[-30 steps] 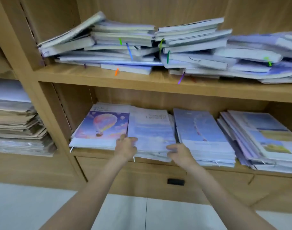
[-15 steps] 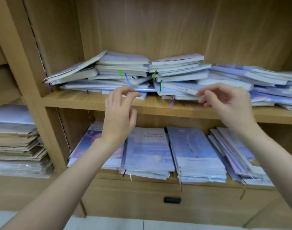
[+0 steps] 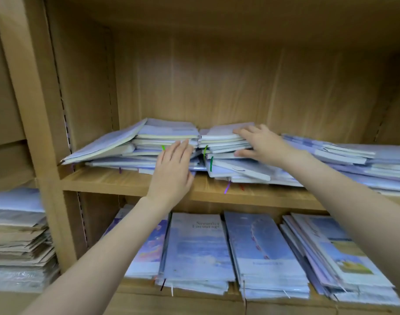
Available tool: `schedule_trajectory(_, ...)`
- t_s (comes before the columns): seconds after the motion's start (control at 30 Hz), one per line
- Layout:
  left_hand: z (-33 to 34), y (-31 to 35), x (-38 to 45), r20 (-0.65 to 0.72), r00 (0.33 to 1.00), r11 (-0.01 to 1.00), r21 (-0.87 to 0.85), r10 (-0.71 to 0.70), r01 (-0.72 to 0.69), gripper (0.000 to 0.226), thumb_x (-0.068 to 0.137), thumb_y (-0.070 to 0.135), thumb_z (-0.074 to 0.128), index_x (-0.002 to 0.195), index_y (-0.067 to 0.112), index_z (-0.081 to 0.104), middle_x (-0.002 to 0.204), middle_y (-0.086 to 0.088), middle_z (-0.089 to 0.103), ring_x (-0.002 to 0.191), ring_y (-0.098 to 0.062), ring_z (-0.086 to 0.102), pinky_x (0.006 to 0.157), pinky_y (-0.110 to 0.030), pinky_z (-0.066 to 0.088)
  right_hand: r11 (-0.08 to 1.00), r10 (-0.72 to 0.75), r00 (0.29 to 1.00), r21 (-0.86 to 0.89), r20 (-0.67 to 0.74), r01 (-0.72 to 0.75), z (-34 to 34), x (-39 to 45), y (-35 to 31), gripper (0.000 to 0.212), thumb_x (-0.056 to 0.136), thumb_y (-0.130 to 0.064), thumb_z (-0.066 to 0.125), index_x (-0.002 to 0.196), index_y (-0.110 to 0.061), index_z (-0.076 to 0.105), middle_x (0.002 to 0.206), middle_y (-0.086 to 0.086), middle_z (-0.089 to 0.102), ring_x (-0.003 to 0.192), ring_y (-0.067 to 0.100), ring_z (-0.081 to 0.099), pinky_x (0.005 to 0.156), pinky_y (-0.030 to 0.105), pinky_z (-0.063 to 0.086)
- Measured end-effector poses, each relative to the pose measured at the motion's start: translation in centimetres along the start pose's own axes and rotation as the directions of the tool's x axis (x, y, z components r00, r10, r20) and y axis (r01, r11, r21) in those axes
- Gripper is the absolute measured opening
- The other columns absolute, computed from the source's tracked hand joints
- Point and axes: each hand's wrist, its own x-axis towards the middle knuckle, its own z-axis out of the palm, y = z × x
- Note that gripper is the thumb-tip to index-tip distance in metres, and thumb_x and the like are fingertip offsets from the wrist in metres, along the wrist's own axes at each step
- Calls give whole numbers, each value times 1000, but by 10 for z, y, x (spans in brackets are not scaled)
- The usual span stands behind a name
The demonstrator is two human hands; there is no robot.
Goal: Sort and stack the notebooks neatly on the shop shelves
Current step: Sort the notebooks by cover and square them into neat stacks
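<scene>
Hands (image 3: pixel 174 169) now on untidy notebooks (image 3: pixel 226 142)

upper shelf (image 3: pixel 135 183) — untidy notebook piles (image 3: pixel 162 142) | lower shelf (image 3: pixel 140 286) — flat notebook stacks (image 3: pixel 196 248)

Both hands (image 3: pixel 260 146) now on upper notebooks (image 3: pixel 224 142)

Pale blue notebooks (image 3: pixel 224 142), messy tilted piles, upper shelf (image 3: pixel 126 183)
</scene>
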Motion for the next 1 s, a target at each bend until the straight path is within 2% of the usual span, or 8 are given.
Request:
schedule_trajectory(0.23, -4, -1, 9, -72, 997, 1000, 10, 22, -22, 49, 55, 1, 73, 103, 3, 65, 108, -13, 65, 99, -33, 62, 91, -43, 45, 999, -1, 998, -51, -61, -2, -5, -1, 1, 64, 85, -51, 57, 140, -25, 37, 136, 1, 48, 121, 26, 40, 89, 36, 41)
schedule_trajectory(0.4, -1, -11, 15, -103, 994, 999, 46, 34, -29, 37, 61, 9, 59, 96, 9, 67, 101, -7, 68, 90, -28, 64, 95, -37, 28, 987, 126, 990, 106, -66, -119, -19, 5, 10, 49, 83, -48, 61, 126, -25, 52, 121, 3, 59, 112, 26, 49, 81, 36, 44)
schedule_trajectory(0.5, -3, -7, 12, -100, 995, 1000, -23, 13, -16, 38, 71, 23, 45, 100, 11, 66, 102, -7, 66, 95, -27, 61, 96, -41, 37, 995, 62, 991, 91, -118, -51, -17, -16, 8, 54, 85, -43, 62, 131, -18, 49, 131, 3, 51, 115, 23, 39, 90, 37, 41)
schedule_trajectory(0.57, -2, 0, 6, -111, 992, 991, -115, 53, -66, 40, 75, 30, 43, 104, 13, 63, 103, -6, 63, 99, -22, 52, 93, -36, 35, 975, 12, 980, 220, -197, 32, -15, -41, 6, 55, 80, -46, 65, 126, -16, 53, 125, 2, 52, 111, 18, 41, 93, 29, 36)
schedule_trajectory(0.63, 2, 14, -2, -79, 992, 967, -228, 101, -117, 37, 76, 34, 47, 104, 14, 62, 104, -3, 61, 100, -17, 47, 88, -29, 32, 947, -31, 990, 314, -141, 74, -9, -69, 4, 56, 76, -49, 68, 122, -20, 55, 116, -3, 50, 107, 11, 43, 88, 24, 35)
schedule_trajectory(0.73, 18, 39, -4, 10, 989, 952, -273, 146, -138, 36, 73, 29, 63, 104, 12, 63, 103, -5, 63, 97, -23, 57, 83, -27, 35, 998, -61, 997, -17, -47, 60, 6, -85, 6, 39, 86, -44, 59, 117, -22, 56, 113, -4, 53, 108, 15, 50, 75, 31, 45)
schedule_trajectory(0.87, 13, 56, 15, 74, 997, 951, -311, 30, -6, 36, 79, 11, 67, 114, 13, 57, 110, -4, 56, 96, -28, 59, 74, -36, 45, 977, -117, 926, -211, -359, 42, -2, -67, 13, 36, 88, -36, 40, 79, -11, 65, 72, 2, 65, 63, 25, 65, 42, 24, 35)
schedule_trajectory(1.0, 6, 59, 18, 78, 995, 988, -148, 58, -46, 37, 55, 6, 82, 86, 15, 63, 82, -2, 60, 74, -24, 62, 48, -28, 42, 976, 122, 943, -136, -309, -171, -27, -39, 17, 24, 96, -34, 43, 106, -15, 54, 106, 6, 64, 97, 34, 60, 65, 34, 35)
